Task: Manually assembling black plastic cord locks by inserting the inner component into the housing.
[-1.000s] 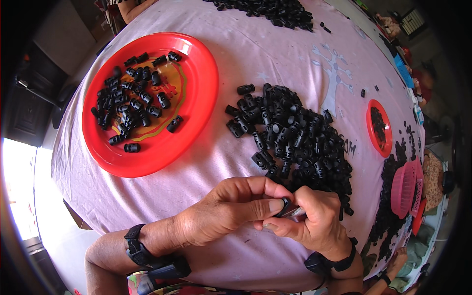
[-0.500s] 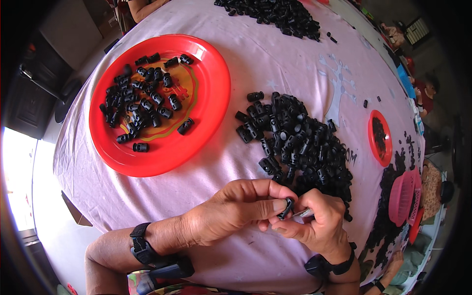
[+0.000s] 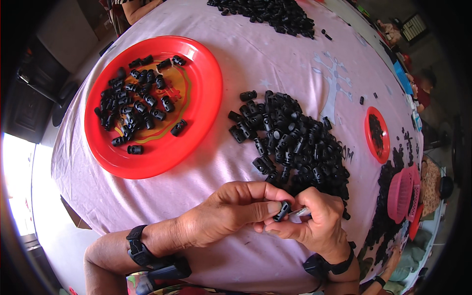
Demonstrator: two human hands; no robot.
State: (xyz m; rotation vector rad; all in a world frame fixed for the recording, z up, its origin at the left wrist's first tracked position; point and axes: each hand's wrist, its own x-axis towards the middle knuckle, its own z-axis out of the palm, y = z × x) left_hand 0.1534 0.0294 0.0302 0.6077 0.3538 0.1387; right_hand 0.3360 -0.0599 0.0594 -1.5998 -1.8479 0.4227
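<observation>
My left hand (image 3: 231, 211) pinches a small black plastic cord lock (image 3: 282, 211) between thumb and fingers, its side slot turned upward. Closed beside it, my right hand (image 3: 318, 221) grips a thin, shiny metal piece (image 3: 301, 212), which points at the cord lock; its exact kind is mostly hidden by the fingers. Just beyond both hands lies a heap of black cord locks (image 3: 300, 140). To the left, a round red plate (image 3: 199, 115) with a yellow-orange middle holds many loose cord locks (image 3: 140, 101).
A pale pink cloth (image 3: 236, 64) covers the table. Another black heap (image 3: 275, 17) lies at the far edge. On the right are a small red dish (image 3: 385, 152), a pink basket (image 3: 400, 196) and scattered black parts (image 3: 383, 216). Other people's arms (image 3: 139, 10) show at the edges.
The cord lock has turned in my left fingers, so its slotted side now shows more. My hands stay close together; the whole view has shifted slightly.
</observation>
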